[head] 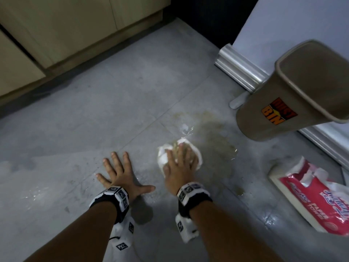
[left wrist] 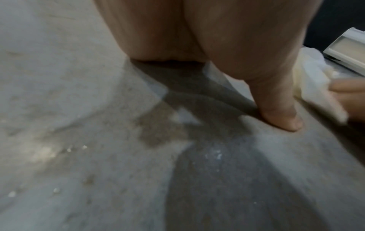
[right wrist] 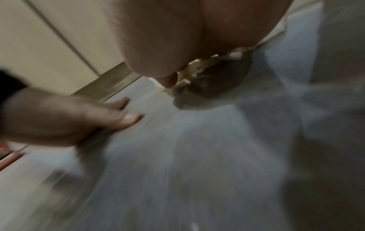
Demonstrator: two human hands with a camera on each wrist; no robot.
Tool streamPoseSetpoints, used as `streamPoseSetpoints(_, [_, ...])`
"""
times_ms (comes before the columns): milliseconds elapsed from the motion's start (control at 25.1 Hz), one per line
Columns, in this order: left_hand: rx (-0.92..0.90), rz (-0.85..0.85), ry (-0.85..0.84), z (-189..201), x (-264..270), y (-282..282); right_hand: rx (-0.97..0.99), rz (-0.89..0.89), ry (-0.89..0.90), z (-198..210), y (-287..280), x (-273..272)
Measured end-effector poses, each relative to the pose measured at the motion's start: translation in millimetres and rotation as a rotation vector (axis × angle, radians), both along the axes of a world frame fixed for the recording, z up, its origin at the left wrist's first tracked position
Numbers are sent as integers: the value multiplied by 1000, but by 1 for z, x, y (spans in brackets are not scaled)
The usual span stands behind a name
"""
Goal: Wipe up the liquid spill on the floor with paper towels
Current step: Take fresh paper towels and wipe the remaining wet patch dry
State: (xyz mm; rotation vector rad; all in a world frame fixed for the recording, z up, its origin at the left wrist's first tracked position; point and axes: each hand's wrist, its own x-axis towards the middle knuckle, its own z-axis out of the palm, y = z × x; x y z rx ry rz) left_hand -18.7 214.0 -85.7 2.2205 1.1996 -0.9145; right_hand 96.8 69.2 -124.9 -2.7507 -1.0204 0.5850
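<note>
Paper towel wad (head: 179,155) flat on the floor (head: 113,110), at the near edge of the brownish spill (head: 213,137), pressed down under the right hand (head: 179,167). Fingers of that hand spread straight over the wad, not curled round it, so no real grip, only a push from above. Left hand (head: 120,173) just beside, palm flat on bare floor, fingers apart, holding nothing, probably as support.

Wad already yellowish and wet on its far side, still white nearer the wrist. Soaked paper probably soft, limp and easy to tear; better pushed flat with the whole palm than pinched at one corner. For lifting, best gathered from the dry white edge.

Spill itself thin and shiny, stretching from the wad toward the bin (head: 294,95), with small drops nearer the pack of paper towels (head: 311,201) at the right. Wet tile likely slippery under the supporting palm. Much liquid not yet taken up; fresh sheets from the pack probably needed soon.
</note>
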Motion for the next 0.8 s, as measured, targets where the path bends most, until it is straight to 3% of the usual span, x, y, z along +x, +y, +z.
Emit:
streamPoseSetpoints(120, [-1, 6, 2, 3, 3, -1, 82, 194, -56, 2, -57, -25])
streamPoseSetpoints(199, [-7, -1, -11, 2, 1, 0, 47, 117, -98, -4, -77, -6])
streamPoseSetpoints(279, [-12, -4, -11, 0, 0, 1, -20, -44, -116, -5, -53, 18])
streamPoseSetpoints(359, [-13, 0, -9, 0, 1, 0, -71, -97, 15, 4, -16, 14])
streamPoseSetpoints(478, [-7, -4, -5, 3, 1, -1, -8, 143, 71, 12, -20, -36])
streamPoseSetpoints(598, [-22, -3, -17, 7, 2, -2, 105, 238, -113, 2, -96, -60])
streamPoseSetpoints(677, [-20, -12, -14, 6, 1, -1, 88, 124, -224, -8, -123, -34])
streamPoseSetpoints(797, [-6, -7, -15, 4, 1, -2, 5, -147, -169, -8, -96, 3])
